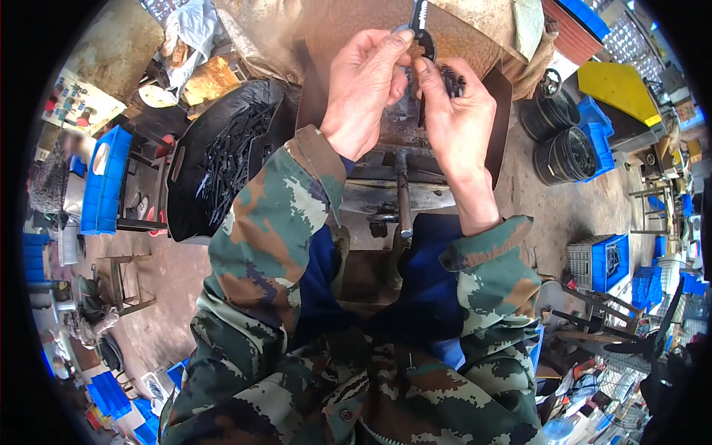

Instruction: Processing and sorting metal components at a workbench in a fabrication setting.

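Note:
In front of me, my left hand is closed, its thumb and fingers pinching a dark metal plier piece with a pale toothed edge. The piece points away from me, and its rounded part shows between my hands. My right hand is closed too. Its thumb presses near the lower part of that piece, and several small black parts show among its curled fingers. What lies inside the palms is hidden. Both hands are above a worn metal work stand with a steel rod sticking out toward me.
On the left, a black tub holds many slim dark metal pieces, beside a blue crate. Black buckets and blue bins stand at right, near a yellow panel. A crate sits farther down right.

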`<state>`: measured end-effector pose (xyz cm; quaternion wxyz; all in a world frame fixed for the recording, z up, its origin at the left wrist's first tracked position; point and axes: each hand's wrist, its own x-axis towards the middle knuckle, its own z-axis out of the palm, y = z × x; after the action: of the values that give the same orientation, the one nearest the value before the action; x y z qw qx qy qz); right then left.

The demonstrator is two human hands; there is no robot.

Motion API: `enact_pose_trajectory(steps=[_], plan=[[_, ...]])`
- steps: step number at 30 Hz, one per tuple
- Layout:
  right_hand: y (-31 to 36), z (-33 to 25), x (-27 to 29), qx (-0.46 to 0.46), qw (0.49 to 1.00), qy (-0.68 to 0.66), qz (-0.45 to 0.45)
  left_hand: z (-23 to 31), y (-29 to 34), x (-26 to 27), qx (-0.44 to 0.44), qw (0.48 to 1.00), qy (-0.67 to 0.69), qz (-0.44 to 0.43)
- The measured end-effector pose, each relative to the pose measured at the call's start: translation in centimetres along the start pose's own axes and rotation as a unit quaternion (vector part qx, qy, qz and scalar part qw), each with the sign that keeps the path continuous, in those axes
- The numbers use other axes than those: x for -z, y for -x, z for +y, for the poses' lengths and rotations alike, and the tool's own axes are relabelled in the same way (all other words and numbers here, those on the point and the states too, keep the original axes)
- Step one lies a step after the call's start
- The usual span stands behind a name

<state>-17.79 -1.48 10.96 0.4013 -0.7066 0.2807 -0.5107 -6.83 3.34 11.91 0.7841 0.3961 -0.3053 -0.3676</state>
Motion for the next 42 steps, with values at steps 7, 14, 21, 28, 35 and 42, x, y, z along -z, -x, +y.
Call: enact_pose_trajectory(steps=[7,14,21,28,35,42], plan=[[0.6,0.2,-1.0,0.009,0.990,0.137,-0.033,-1.6,0.1,0.1,0.015,0.997,-0.070,0.015],[0.3,0.7,-1.1,0.031,0.997,0.063,-0.042,-1.7,-1.1,1.9,-0.003,0.998,-0.065,0.012],[-0.9,1.1,0.3,-0.131,0.973,-0.190,0.026,-1.4,-0.6,2.1,0.026,0.998,-0.048,-0.017],[-1.7,0.6,-1.3,-0.176,0.949,-0.249,0.078,-4.0,0.4,0.0,-0.158,0.960,-0.189,-0.130],[-2.7,1.2,2.0,-0.190,0.908,-0.371,0.054,-2.0,1.5,0.6,-0.126,0.958,-0.247,-0.072],[-2.8,1.8,6.1,-0.189,0.898,-0.394,0.043,-3.9,9.2,4.2,-0.130,0.977,-0.145,0.082]])
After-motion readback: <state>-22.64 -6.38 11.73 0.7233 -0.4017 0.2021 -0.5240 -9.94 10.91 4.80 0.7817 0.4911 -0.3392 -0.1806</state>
